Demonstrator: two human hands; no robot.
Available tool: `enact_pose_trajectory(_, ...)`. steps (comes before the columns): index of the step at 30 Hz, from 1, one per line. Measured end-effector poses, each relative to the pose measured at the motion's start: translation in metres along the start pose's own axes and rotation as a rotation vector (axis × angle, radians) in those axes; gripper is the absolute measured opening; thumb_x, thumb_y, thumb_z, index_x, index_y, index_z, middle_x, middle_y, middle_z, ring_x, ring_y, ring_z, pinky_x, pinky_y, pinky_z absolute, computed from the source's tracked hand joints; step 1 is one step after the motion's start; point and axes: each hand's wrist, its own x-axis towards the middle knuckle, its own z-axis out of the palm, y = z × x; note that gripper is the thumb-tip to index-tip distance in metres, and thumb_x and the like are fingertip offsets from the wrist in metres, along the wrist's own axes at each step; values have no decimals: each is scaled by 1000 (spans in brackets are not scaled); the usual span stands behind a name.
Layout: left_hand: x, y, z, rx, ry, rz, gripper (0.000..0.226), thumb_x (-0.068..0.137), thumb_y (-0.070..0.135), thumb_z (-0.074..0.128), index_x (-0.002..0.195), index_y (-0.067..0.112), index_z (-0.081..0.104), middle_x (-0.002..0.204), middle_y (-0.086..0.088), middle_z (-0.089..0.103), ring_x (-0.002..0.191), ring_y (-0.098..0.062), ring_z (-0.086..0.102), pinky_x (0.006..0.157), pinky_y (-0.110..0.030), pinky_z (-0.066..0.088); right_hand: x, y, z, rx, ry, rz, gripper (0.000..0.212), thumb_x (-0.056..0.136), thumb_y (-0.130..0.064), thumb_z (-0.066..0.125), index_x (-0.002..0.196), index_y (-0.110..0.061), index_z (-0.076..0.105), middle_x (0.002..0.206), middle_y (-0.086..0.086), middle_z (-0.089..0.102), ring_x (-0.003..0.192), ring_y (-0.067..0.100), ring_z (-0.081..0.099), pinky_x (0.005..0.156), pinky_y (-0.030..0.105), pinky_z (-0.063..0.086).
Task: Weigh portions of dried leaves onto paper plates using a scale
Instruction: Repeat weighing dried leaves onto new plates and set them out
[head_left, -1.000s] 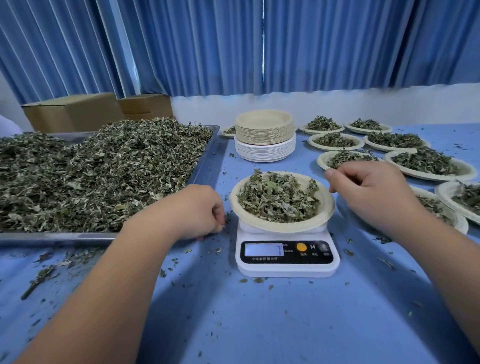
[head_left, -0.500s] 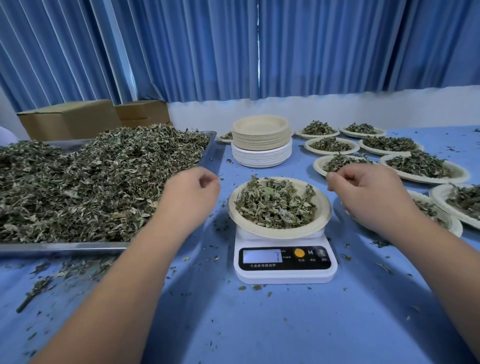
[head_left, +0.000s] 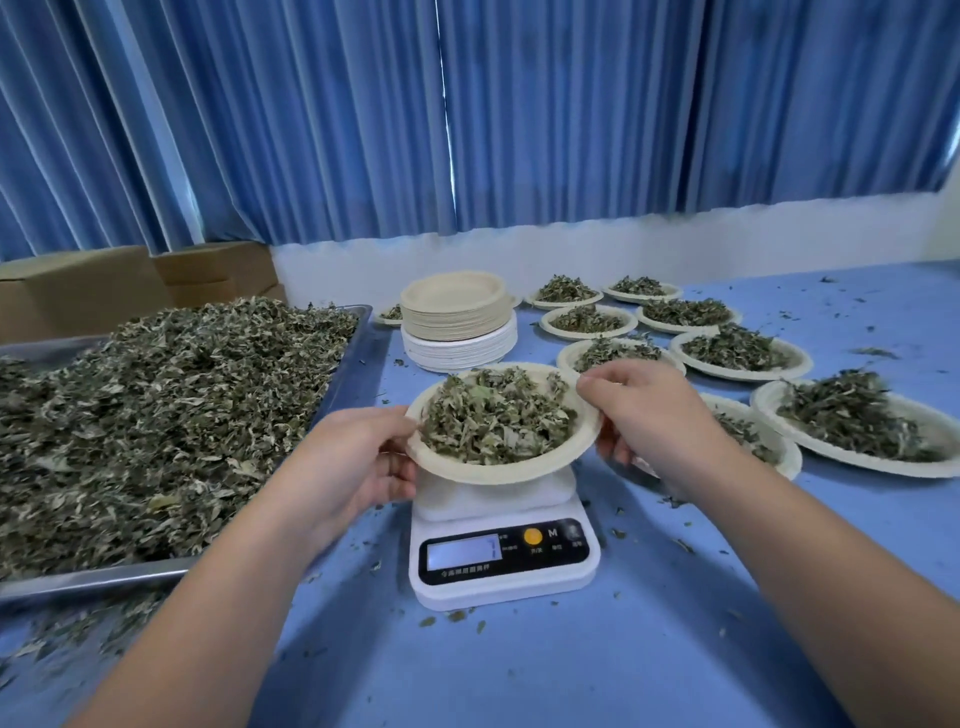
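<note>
Fingers of my left hand (head_left: 358, 462) and right hand (head_left: 649, 410) grip the rim of the filled plate (head_left: 498, 475), which is tilted over the scale (head_left: 504, 571). Several portioned plates (head_left: 737, 353) sit on the desk (head_left: 571, 675) at my right. Judging by the heaped tray (head_left: 156, 415), many portions remain.

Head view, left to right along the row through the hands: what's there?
Leaf tray → left hand → held plate → right hand → filled plate at far right.
</note>
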Motion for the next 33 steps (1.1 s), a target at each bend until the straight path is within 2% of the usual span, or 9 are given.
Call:
enact_pose_trajectory(2, -5, 2, 6, -101, -47, 25, 21, 94, -1, 46, 104, -9, 63, 65, -11, 55, 45, -15, 49, 39, -23, 46, -5, -1, -4, 111, 33, 28, 16, 95, -19, 56, 88, -17, 70, 50, 11, 59, 34, 17, 45, 43, 30, 39)
enact_pose_trajectory(5, -15, 4, 24, -158, -139, 75, 24, 95, -4, 44, 101, -3, 66, 63, -11, 58, 47, -14, 51, 42, -24, 48, -13, 0, -20, 160, 101, 68, 11, 95, -20, 57, 96, -20, 68, 56, 9, 61, 41, 18, 49, 39, 24, 37)
enact_pose_trajectory(9, -34, 0, 53, -217, -395, 83, 28, 88, 2, 52, 112, 3, 67, 72, -12, 59, 54, -18, 54, 48, -28, 51, -35, 3, -61, 247, 156, 88, 12, 94, -14, 57, 99, -17, 67, 58, 7, 57, 47, 21, 50, 42, 29, 38)
enact_pose_trajectory(12, -47, -5, 81, -226, -532, 58, 41, 76, 7, 58, 116, 4, 67, 76, -15, 62, 56, -20, 56, 50, -30, 52, -59, 12, -101, 269, 209, 99, 12, 93, -10, 56, 96, -11, 67, 54, 7, 55, 42, 19, 46, 38, 26, 34)
enact_pose_trajectory(19, -71, -22, 172, -193, -635, 28, 33, 93, -5, 49, 119, 7, 64, 75, -13, 64, 57, -17, 60, 53, -28, 55, -108, 39, -193, 176, 355, 130, 15, 92, -9, 55, 92, -11, 70, 56, 10, 57, 43, 19, 45, 36, 24, 35)
enact_pose_trajectory(24, -87, -33, 237, -185, -659, -29, 28, 94, -6, 49, 119, 2, 62, 76, -10, 61, 56, -14, 59, 52, -26, 55, -136, 56, -249, 83, 461, 194, 15, 93, -9, 55, 95, -9, 70, 57, 11, 57, 44, 20, 45, 36, 25, 36)
enact_pose_trajectory(29, -99, -48, 275, -81, -707, -89, 26, 94, -7, 49, 115, 0, 63, 75, -12, 60, 56, -14, 58, 54, -25, 55, -160, 75, -282, -41, 533, 244, 15, 93, -9, 55, 94, -9, 70, 54, 12, 56, 43, 22, 45, 38, 26, 36)
enact_pose_trajectory(33, -99, -55, 289, 9, -720, -120, 22, 93, -7, 50, 108, -4, 66, 70, -9, 62, 54, -13, 58, 54, -24, 56, -167, 86, -294, -68, 526, 302, 16, 93, -8, 54, 92, -9, 70, 50, 12, 52, 37, 19, 38, 37, 22, 29)
